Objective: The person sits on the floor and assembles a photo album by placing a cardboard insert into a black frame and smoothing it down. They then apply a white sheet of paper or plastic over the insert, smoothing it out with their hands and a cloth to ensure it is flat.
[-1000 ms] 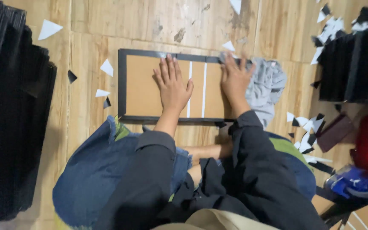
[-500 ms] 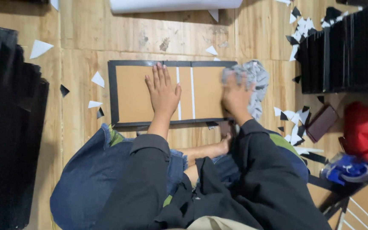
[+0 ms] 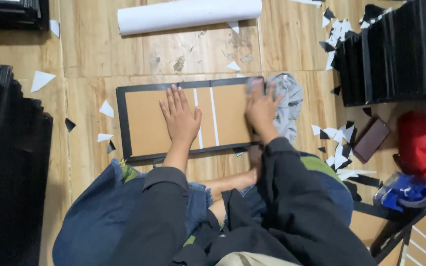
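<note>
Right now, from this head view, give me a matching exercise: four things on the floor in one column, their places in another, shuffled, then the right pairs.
Things:
1. white paper roll
2. grey cloth
3. left hand
4. red bag

Places:
A. flat on the brown board, fingers spread
B. far right edge, beside the dark flat case
C. at the top, beyond the board
D. at the board's right end, by the right hand

Pairs: 1-C, 2-D, 3-A, 4-B

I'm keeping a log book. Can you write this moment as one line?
left hand: flat on cardboard panel | right hand: at panel's right edge, touching grey cloth | floor: paper scraps
</note>
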